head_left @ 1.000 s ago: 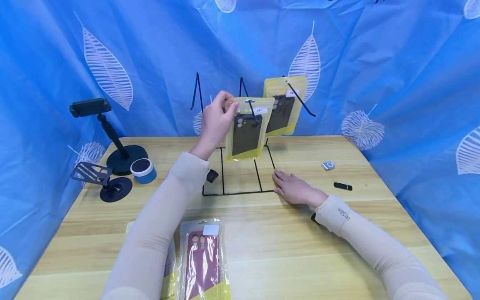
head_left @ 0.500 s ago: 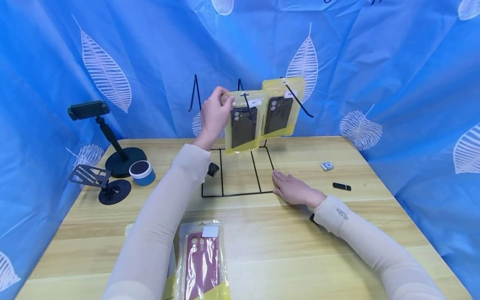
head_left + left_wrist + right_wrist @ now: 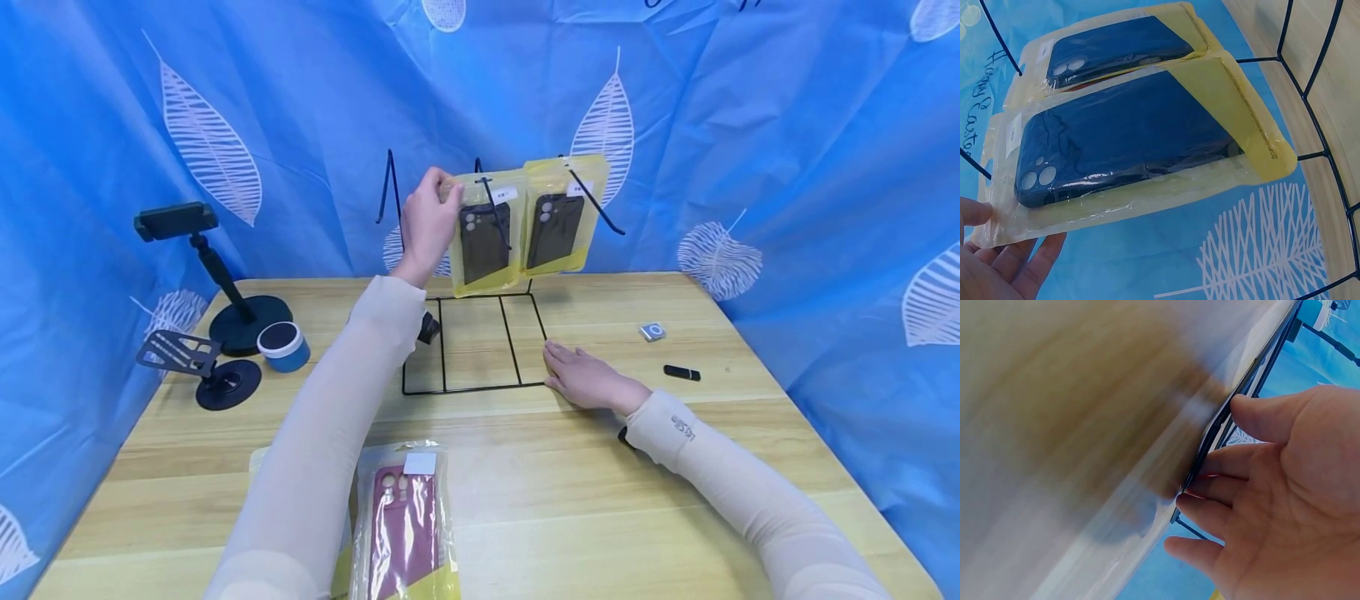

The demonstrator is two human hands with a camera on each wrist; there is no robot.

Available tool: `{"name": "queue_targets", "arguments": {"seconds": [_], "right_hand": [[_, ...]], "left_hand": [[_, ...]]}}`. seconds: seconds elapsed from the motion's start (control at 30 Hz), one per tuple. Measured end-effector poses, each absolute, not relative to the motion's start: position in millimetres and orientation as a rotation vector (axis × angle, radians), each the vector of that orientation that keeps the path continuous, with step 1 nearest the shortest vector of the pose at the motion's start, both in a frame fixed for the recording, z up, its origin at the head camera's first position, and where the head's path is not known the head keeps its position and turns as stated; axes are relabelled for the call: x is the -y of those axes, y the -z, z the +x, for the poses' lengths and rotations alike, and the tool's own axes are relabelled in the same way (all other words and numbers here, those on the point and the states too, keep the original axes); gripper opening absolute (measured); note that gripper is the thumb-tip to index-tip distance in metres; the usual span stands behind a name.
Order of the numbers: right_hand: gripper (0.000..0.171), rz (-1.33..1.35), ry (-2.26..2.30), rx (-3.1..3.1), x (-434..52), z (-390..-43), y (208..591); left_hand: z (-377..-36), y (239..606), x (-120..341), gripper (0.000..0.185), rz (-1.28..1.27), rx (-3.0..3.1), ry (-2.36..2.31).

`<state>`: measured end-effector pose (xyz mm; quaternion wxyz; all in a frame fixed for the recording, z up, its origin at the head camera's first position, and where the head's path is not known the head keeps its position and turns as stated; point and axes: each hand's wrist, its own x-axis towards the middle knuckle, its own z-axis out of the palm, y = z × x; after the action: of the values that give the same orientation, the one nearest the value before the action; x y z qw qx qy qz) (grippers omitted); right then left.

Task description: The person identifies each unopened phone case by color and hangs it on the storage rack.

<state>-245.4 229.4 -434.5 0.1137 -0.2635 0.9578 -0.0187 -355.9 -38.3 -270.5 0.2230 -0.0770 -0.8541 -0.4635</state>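
While left hand [image 3: 424, 223] pinches packaged case [image 3: 486, 236], right hand [image 3: 588, 380] touches rack [image 3: 474, 387] edge.

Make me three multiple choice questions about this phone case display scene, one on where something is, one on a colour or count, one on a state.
1. Where does the right hand rest?
A. at the wire rack's base corner
B. on the blue pot
C. on the red case

2. How many packaged cases hang on the wire rack?
A. one
B. two
C. four

3. The left hand is:
A. flat on the table
B. gripping the nearer hanging case
C. holding nothing

Answers: 1 A, fingers lie by the frame's corner; 2 B, two yellow packs hang side by side; 3 B, fingers hold its upper edge.
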Motion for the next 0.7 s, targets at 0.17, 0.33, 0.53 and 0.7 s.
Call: {"name": "queue_targets", "arguments": {"seconds": [0.17, 0.33, 0.53, 0.7], "right_hand": [[0.06, -0.761, 0.05, -2.803, -229.3, -246.6, 435.6], [0.06, -0.755, 0.054, -2.797, -229.1, -246.1, 434.8], [0.059, -0.749, 0.07, -2.788, -227.9, -244.4, 432.0], [0.059, -0.753, 0.072, -2.788, -227.6, -244.5, 430.8]], "left_hand": [[-361.9, 267.5, 37.3, 0.031, -0.195, 2.37, 1.296], [-365.6, 265.1, 35.9, 0.033, -0.154, 2.392, 1.293], [-367.7, 265.7, 36.2, 0.038, -0.147, 2.41, 1.285], [-357.6, 267.6, 39.5, 0.064, -0.139, 2.462, 1.348]]}}
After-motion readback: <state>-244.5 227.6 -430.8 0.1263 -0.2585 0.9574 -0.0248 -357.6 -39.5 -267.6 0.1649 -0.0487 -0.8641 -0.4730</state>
